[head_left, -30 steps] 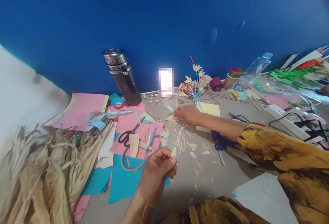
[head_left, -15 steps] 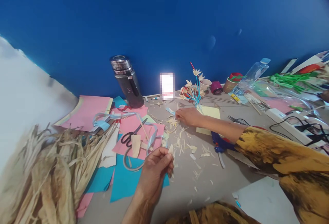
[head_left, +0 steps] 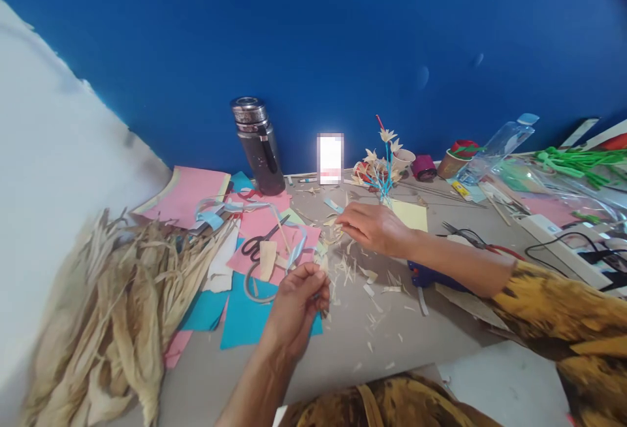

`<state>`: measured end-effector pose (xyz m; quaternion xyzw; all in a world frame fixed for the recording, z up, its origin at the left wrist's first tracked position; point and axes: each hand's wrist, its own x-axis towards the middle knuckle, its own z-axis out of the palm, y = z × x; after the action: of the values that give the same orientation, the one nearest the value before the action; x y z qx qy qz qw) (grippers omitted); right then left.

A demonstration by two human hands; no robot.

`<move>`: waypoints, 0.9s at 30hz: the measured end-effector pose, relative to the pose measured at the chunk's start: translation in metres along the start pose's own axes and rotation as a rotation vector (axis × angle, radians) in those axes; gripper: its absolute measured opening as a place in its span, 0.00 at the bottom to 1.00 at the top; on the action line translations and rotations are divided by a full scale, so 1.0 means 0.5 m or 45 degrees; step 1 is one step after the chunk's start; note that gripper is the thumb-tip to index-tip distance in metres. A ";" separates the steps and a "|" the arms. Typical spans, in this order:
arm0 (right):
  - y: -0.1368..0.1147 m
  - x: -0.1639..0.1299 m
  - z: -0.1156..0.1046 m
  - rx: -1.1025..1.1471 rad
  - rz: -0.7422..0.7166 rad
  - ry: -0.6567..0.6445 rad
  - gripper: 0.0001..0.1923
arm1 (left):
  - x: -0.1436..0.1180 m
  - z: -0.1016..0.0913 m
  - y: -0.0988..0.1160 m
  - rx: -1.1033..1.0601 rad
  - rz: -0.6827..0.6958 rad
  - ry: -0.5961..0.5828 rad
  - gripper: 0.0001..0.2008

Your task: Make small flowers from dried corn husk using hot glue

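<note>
My left hand (head_left: 304, 293) is closed in a pinch, thumb against fingers, on a small pale corn husk piece (head_left: 324, 261). Farther back, my right hand (head_left: 373, 226) reaches across from the right with its fingers drawn together over pale husk scraps (head_left: 337, 234); what its fingertips hold, if anything, is too small to make out. Cut slivers (head_left: 347, 271) lie scattered between and below the hands. Behind the right hand stand husk flowers (head_left: 386, 136) on light blue stems. Black-handled scissors (head_left: 252, 246) rest on pink paper (head_left: 240, 258), left of my left hand.
Dried corn husks (head_left: 115, 309) are heaped at the left. A dark thermos (head_left: 262, 153) and a lit, blurred screen (head_left: 330, 159) stand by the blue wall. Under my right forearm lies a blue tool (head_left: 426, 275). Pliers (head_left: 458, 231), a power strip (head_left: 563, 251) and a plastic bottle (head_left: 504, 146) are right.
My right hand has drawn slightly nearer, over the scraps. My left hand keeps its pinch on the husk piece. The whole view has shifted a little.
</note>
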<state>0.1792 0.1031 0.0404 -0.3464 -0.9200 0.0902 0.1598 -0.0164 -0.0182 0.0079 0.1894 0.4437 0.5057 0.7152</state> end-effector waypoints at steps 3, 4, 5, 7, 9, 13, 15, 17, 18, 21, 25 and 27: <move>-0.053 -0.058 -0.028 0.136 -0.183 0.147 0.13 | -0.010 0.018 0.001 -0.146 -0.067 -0.064 0.14; -0.066 -0.075 -0.034 0.176 -0.210 0.158 0.14 | -0.015 0.025 -0.001 -0.185 -0.080 -0.096 0.14; -0.077 -0.092 -0.038 0.202 -0.227 0.161 0.14 | -0.022 0.032 -0.003 -0.215 -0.090 -0.129 0.13; -0.090 -0.120 -0.044 0.202 -0.263 0.170 0.14 | -0.038 0.046 -0.008 -0.243 -0.104 -0.186 0.13; -0.096 -0.144 -0.046 0.171 -0.296 0.203 0.14 | -0.056 0.059 -0.014 -0.231 -0.111 -0.212 0.14; -0.113 -0.180 -0.037 0.210 -0.202 0.371 0.12 | -0.081 0.081 -0.024 -0.153 -0.014 -0.188 0.15; -0.130 -0.193 -0.023 0.320 0.012 0.517 0.09 | -0.086 0.089 -0.029 -0.108 0.105 -0.156 0.15; -0.150 -0.203 -0.007 0.564 0.288 0.573 0.07 | -0.088 0.094 -0.036 -0.037 0.236 -0.115 0.14; -0.159 -0.207 0.001 0.737 0.412 0.538 0.08 | -0.088 0.095 -0.039 0.005 0.293 -0.095 0.14; -0.182 -0.213 0.019 1.229 0.604 0.392 0.12 | -0.087 0.099 -0.049 0.113 0.376 -0.064 0.13; -0.189 -0.211 0.032 1.485 0.651 0.454 0.15 | -0.086 0.104 -0.055 0.117 0.329 -0.090 0.14; -0.186 -0.209 0.038 1.562 0.696 0.511 0.16 | -0.084 0.105 -0.057 0.038 0.244 -0.107 0.14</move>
<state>0.1899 -0.0368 0.0244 -0.4225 -0.5356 0.5643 0.4650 0.0388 -0.0580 0.0341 0.2625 0.4006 0.5569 0.6786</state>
